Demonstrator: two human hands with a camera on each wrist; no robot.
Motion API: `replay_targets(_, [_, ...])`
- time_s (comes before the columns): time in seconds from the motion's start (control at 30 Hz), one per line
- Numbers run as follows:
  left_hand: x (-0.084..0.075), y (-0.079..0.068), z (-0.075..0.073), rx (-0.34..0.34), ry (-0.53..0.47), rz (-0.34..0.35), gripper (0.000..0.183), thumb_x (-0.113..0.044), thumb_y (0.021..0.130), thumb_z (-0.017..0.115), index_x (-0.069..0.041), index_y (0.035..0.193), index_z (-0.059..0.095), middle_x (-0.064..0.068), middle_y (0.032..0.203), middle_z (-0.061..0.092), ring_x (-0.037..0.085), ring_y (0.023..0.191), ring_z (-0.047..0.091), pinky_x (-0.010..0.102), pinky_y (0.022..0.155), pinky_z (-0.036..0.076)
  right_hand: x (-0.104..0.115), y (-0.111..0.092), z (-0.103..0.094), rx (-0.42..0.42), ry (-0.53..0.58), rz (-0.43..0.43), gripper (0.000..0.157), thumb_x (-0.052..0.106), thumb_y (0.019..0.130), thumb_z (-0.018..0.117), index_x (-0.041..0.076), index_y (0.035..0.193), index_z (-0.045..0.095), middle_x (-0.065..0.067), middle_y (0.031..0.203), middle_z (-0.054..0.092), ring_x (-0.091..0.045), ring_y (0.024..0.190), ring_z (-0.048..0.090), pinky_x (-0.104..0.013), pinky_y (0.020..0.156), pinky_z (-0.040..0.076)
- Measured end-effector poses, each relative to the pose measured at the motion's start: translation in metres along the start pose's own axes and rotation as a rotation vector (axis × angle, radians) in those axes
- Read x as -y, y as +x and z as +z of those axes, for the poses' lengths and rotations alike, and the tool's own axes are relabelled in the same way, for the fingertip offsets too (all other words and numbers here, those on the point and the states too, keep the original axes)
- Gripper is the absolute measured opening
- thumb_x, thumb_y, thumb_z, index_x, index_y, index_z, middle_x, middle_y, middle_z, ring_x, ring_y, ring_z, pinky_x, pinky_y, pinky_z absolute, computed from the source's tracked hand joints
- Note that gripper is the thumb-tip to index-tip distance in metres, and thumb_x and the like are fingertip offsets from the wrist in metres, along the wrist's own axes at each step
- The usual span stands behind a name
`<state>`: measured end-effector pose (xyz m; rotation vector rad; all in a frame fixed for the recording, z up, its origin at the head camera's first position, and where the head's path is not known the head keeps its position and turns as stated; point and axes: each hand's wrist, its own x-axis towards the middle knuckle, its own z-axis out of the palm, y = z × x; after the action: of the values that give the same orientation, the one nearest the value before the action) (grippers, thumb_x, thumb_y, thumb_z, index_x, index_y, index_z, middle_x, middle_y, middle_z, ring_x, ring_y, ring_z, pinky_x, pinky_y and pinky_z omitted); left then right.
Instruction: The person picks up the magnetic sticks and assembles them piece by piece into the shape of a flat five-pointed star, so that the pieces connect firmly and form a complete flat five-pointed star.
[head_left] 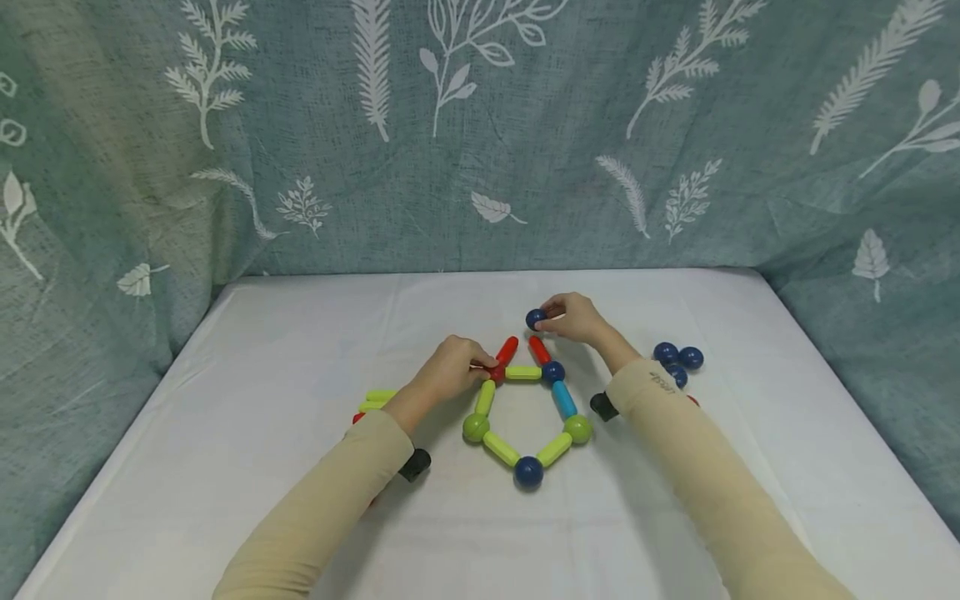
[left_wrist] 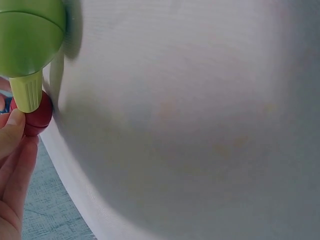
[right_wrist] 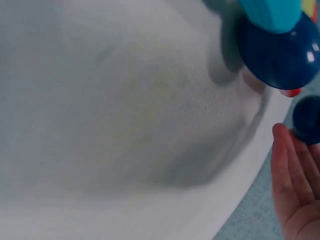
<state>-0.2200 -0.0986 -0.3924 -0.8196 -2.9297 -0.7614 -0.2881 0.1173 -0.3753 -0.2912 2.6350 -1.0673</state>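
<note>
On the white table lies a ring of coloured rods and balls, with two red rods (head_left: pixel 538 350) slanting toward each other at its far end. My left hand (head_left: pixel 450 367) pinches the red ball (head_left: pixel 497 374) at the ring's far left corner; in the left wrist view the thumb presses beside a yellow-green rod (left_wrist: pixel 27 94) joined to that red ball (left_wrist: pixel 41 117). Just beyond the red rods' tips, my right hand (head_left: pixel 576 318) holds a loose dark blue ball (head_left: pixel 535 319) by its fingertips. Green balls (head_left: pixel 476 427) and another blue ball (head_left: pixel 528 472) form the near corners.
Several dark blue balls (head_left: pixel 691 358) sit to the right, beside my right forearm. Yellow-green rods (head_left: pixel 382 395) and red pieces lie to the left, partly behind my left arm. A patterned green-blue curtain (head_left: pixel 480 167) hangs behind the table's far edge.
</note>
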Motion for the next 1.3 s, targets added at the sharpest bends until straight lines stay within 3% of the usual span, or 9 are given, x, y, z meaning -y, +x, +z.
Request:
replay_targets(0.3, [0.001,0.0,0.0,0.001,-0.009,-0.012,0.018,-0.001,0.079,0.069,-0.004,0.096,0.072,0.008,0.091,0.069,0.019,0.088,0.064,0.028,0.077,0.05,0.007,0.012,0.014,0.08,-0.058,0.057,0.037,0.014,0.088,0.061,-0.005,0.12,0.054,-0.022,0.115,0.057,-0.025,0.09,0.061,-0.028,0.075,0.051])
replay_targets(0.87, [0.002,0.0,0.001,-0.014,-0.02,0.015,0.018,0.001,0.078,0.069,-0.003,0.095,0.072,0.009,0.089,0.069,0.02,0.087,0.065,0.028,0.076,0.051,0.007,0.007,0.009,0.193,0.012,0.067,0.043,0.015,0.09,0.057,-0.001,0.129,0.049,-0.02,0.124,0.052,-0.022,0.093,0.058,-0.029,0.08,0.05])
replay_targets(1.1, [0.0,0.002,-0.001,0.007,0.011,0.025,0.018,0.002,0.077,0.07,-0.003,0.094,0.072,0.008,0.09,0.069,0.019,0.088,0.064,0.028,0.077,0.05,-0.008,-0.018,-0.004,0.213,0.085,0.005,0.042,0.014,0.09,0.058,-0.003,0.127,0.05,-0.02,0.12,0.055,-0.02,0.088,0.061,-0.028,0.077,0.051])
replay_targets(1.3, [-0.001,0.002,-0.003,0.041,0.016,0.022,0.02,0.003,0.077,0.069,-0.002,0.096,0.072,0.009,0.093,0.069,0.019,0.088,0.064,0.027,0.077,0.05,-0.026,-0.063,-0.011,0.193,0.04,-0.093,0.03,0.01,0.085,0.062,-0.004,0.11,0.059,-0.011,0.092,0.063,-0.018,0.079,0.059,-0.029,0.068,0.051])
